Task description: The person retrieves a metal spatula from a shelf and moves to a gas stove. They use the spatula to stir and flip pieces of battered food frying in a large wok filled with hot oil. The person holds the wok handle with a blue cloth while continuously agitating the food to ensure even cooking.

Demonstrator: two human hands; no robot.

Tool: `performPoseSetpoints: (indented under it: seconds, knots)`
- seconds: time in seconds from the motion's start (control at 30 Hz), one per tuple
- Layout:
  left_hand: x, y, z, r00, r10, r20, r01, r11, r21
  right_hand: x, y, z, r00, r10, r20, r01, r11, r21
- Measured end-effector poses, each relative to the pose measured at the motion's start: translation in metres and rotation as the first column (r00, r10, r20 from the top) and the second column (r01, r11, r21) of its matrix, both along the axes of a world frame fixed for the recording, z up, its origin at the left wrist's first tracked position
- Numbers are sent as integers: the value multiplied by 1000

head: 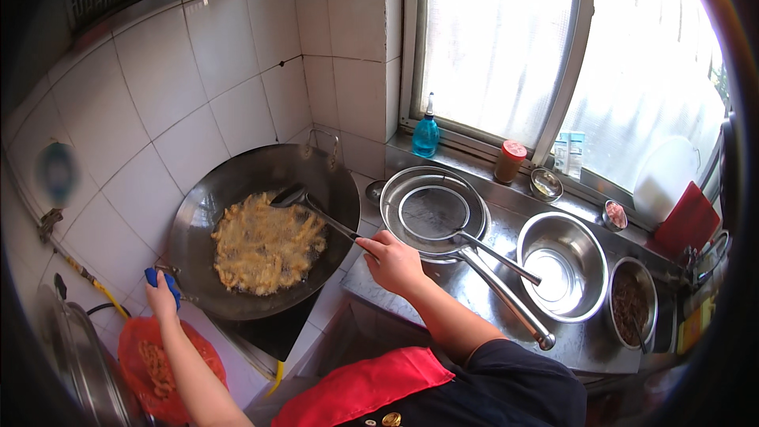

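A large steel wok (195,237) sits on the stove at the left. Battered strips (267,249) fry in bubbling oil across its middle. My right hand (394,264) grips the handle of a long wok spatula (329,219), whose dark blade meets the far edge of the frying food. With a folded blue cloth (172,289) in it, my left hand (160,296) holds the wok's near-left loop handle, which the cloth and fingers partly cover. Below my left forearm lies a red plastic basin (133,344) with raw-looking coated strips inside.
Two mesh strainers (436,213), one inside the other, rest on the steel counter (456,290), handles pointing toward me. Beyond them stand a steel bowl (528,249) and a bowl of dark food (630,302). A blue bottle (425,136) and red-lidded jar (510,163) line the windowsill.
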State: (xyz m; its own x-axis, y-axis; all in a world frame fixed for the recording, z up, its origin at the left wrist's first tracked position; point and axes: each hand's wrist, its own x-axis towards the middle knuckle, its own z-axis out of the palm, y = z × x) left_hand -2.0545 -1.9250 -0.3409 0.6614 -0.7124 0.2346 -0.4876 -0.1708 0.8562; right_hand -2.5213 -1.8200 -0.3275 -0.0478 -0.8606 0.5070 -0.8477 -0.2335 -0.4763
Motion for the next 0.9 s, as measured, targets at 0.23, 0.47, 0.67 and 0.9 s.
performPoseSetpoints:
  seconds: [0.23, 0.47, 0.67, 0.9]
  knots:
    - [27, -8, -21, 999, -37, 13, 37, 999, -23, 5, 0, -1, 1000, -19, -12, 21, 993, 113]
    - [4, -6, -13, 993, 33, 113, -30, 999, -25, 5, 4, -3, 999, -21, 42, 14, 988, 152]
    - [-9, 8, 4, 996, 76, 52, -78, 997, 28, 6, 1, 0, 999, 5, 43, -12, 988, 155]
    - [-18, 13, 14, 998, 55, -26, -54, 996, 70, 4, 1, 4, 994, 28, 102, -44, 986, 159]
